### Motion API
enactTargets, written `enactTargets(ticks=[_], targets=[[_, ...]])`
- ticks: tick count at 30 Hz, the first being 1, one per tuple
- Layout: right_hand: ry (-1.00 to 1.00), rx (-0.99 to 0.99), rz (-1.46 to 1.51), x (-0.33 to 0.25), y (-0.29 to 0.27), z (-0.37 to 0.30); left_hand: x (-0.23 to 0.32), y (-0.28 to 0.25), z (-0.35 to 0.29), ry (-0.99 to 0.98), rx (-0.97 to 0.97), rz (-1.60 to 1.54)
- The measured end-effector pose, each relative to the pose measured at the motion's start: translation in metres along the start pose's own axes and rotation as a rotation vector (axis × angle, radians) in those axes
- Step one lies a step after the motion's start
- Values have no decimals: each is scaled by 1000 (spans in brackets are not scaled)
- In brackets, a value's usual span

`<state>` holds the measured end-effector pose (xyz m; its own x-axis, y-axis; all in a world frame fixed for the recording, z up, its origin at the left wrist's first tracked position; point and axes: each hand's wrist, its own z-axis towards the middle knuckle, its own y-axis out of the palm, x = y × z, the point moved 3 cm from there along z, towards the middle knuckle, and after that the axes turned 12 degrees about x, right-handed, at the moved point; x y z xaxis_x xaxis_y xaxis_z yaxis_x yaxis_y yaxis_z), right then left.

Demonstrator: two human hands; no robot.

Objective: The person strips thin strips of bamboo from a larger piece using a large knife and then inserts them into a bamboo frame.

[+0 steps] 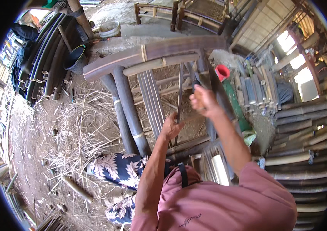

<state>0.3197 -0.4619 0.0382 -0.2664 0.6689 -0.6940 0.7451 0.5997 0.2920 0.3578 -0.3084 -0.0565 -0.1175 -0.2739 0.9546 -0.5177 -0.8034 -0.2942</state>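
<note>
A bamboo frame (132,121) of dark thick poles stands before me, with a wide split-bamboo rail (119,61) across its far end. Several narrow bamboo slats (150,98) run side by side along its left part. My left hand (171,126) is closed round the near part of a single bamboo slat (180,86), set apart to the right of the others. To the right of that slat, my right hand (206,101) is raised over the frame in a fist. It grips a tool (197,82) with a dark end and an orange-brown handle; its kind is unclear.
Shavings (82,134) litter the floor at left. Behind them are a black bucket (75,59) and stacked bamboo poles (48,57). A red container (222,72) stands right of the frame, near cut bamboo pieces (256,88). More poles (306,142) are piled at right; loose strips (209,163) lie near me.
</note>
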Motion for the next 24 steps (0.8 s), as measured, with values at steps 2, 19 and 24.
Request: enactTargets(ticks=[2,19,24], targets=[[-162,-109,-280,2,30,1,1,1,0,-48,25,-19],[-6,-107,-241,-13,33,-13,21,8,-36,-201,6,280],[-57,-104,-354,18,45,-27,68,10,-77,-84,133,437]])
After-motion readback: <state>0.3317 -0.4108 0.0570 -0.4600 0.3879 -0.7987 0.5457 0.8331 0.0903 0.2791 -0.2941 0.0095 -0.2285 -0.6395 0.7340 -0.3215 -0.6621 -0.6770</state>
